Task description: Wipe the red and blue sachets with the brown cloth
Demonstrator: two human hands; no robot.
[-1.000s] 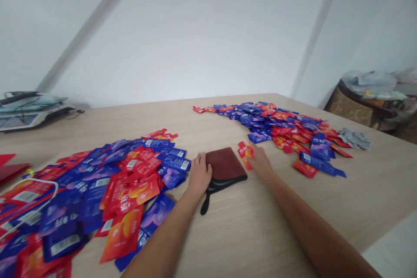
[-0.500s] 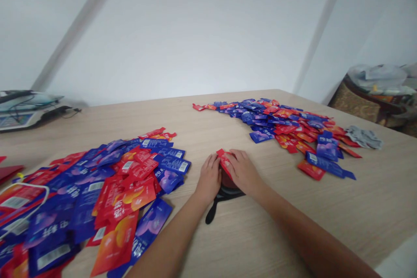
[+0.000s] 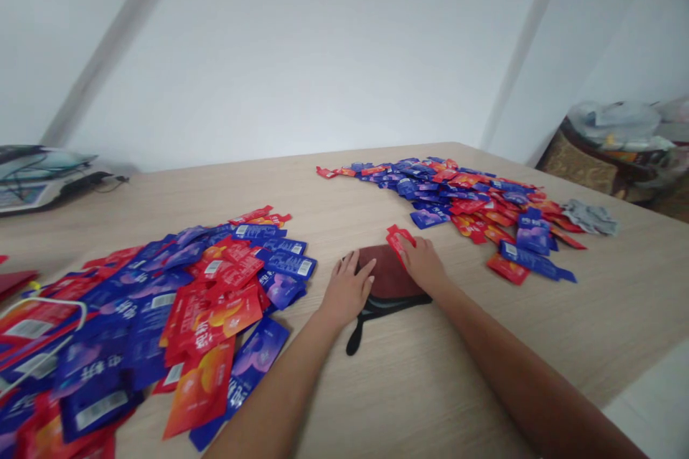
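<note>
Right now our left hand lies flat, fingers spread, on the near-left edge of the maroon pouch on the desk. Our right hand pinches a red sachet over the pouch's far-right corner.

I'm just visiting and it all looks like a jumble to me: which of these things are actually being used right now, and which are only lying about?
In use:
left hand
right hand
red packet, held by the right hand
dark red pad, under both hands

Lying about:
left pile of packets
right pile of packets
weighing scale
grey packets
</note>
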